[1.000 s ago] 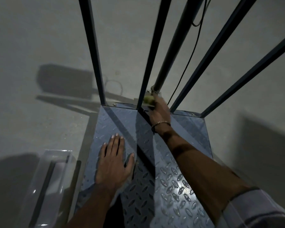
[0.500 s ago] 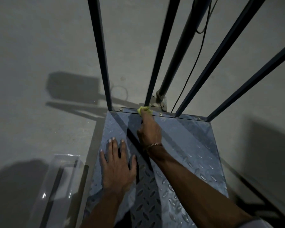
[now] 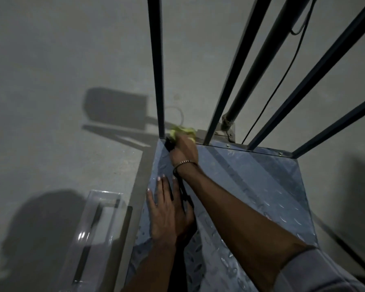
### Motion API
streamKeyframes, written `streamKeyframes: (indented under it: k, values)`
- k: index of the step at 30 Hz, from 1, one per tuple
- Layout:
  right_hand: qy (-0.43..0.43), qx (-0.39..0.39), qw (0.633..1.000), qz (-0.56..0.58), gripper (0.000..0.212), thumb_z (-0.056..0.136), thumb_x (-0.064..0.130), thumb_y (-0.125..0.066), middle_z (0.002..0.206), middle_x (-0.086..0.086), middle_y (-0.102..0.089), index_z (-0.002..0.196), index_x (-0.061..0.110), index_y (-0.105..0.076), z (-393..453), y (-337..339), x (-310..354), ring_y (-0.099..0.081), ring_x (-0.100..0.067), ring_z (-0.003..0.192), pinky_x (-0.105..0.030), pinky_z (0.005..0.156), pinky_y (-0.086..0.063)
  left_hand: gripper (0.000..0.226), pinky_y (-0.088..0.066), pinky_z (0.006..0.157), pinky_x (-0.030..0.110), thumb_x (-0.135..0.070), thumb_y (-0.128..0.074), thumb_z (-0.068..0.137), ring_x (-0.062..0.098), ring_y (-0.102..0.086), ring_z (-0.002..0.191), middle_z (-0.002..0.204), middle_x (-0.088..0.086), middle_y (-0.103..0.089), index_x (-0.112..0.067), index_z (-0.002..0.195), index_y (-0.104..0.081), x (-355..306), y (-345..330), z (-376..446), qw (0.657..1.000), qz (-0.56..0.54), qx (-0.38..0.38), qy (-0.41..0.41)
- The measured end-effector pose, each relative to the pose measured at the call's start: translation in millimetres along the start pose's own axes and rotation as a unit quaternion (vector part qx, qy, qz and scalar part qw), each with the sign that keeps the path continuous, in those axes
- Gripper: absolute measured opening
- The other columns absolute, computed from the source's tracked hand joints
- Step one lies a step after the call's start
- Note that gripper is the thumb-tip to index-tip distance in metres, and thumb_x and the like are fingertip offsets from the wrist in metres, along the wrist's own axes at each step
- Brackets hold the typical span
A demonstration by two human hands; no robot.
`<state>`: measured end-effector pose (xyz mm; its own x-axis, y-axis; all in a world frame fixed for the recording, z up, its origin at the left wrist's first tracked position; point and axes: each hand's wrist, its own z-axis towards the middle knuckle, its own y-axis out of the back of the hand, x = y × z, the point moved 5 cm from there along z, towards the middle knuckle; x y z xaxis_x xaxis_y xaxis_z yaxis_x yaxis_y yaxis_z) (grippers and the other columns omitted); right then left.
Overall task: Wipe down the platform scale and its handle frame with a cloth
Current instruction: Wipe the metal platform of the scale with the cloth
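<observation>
- The right hand (image 3: 183, 149) reaches across the grey diamond-plate steel scale platform (image 3: 251, 186) to its far left corner, fingers curled over a crumpled yellow-green cloth (image 3: 182, 131) and pressing it down there.
- The cloth bunches out just beyond those fingertips, at the foot of the leftmost dark upright bar of the handle frame (image 3: 156, 70).
- A thin bracelet (image 3: 184, 163) circles the right wrist, behind the knuckles.
- The left hand (image 3: 169, 216) lies flat on the platform near its left edge, fingers straight and together, holding nothing; its fingertips point toward the right wrist.
- The right forearm crosses just beside the left thumb.
- A clear plastic rectangular tray (image 3: 97, 234) sits on the grey concrete floor (image 3: 61, 60), left of the left hand.
</observation>
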<state>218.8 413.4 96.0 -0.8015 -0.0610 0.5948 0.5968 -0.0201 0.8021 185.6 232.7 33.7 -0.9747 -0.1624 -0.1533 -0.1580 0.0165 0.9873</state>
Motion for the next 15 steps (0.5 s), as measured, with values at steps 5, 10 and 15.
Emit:
streamKeyframes:
  k: [5, 10, 15]
  values:
    - [0.042, -0.020, 0.997, 0.061, 0.060, 0.079, 0.005, -0.069, 0.127, -0.009, -0.068, 0.136, 0.021, -0.061, 17.2, 10.2, 0.6, -0.064, -0.026, 0.117, -0.035, 0.097, -0.055, 0.077, -0.011, 0.130, 0.062, -0.057, -0.028, 0.105, 0.032, -0.015, 0.164, 0.174, 0.019, -0.022, -0.013, 0.168, -0.025, -0.4, 6.0, -1.5, 1.000, -0.024, -0.010, 0.011]
    - [0.068, 0.081, 0.991, -0.086, 0.010, 0.079, 0.011, -0.060, 0.100, -0.017, -0.068, 0.088, 0.012, -0.061, 14.9, 10.4, -6.3, -0.062, -0.039, 0.103, -0.040, 0.084, -0.051, 0.077, -0.010, 0.129, 0.062, -0.060, -0.021, 0.106, 0.031, -0.009, 0.165, 0.175, 0.017, -0.017, -0.013, 0.167, -0.026, -0.7, 7.0, -1.4, 1.000, -0.016, 0.003, 0.012]
    - [0.122, 0.078, 0.989, 0.036, 0.048, 0.077, 0.002, -0.057, 0.117, -0.016, -0.069, 0.123, 0.011, -0.067, 18.5, 6.7, -1.8, -0.064, -0.037, 0.111, -0.046, 0.093, -0.055, 0.077, -0.008, 0.130, 0.062, -0.061, -0.020, 0.107, 0.032, -0.006, 0.165, 0.176, 0.017, -0.014, -0.013, 0.168, -0.023, -0.9, 6.0, -1.3, 1.000, -0.009, 0.008, 0.011]
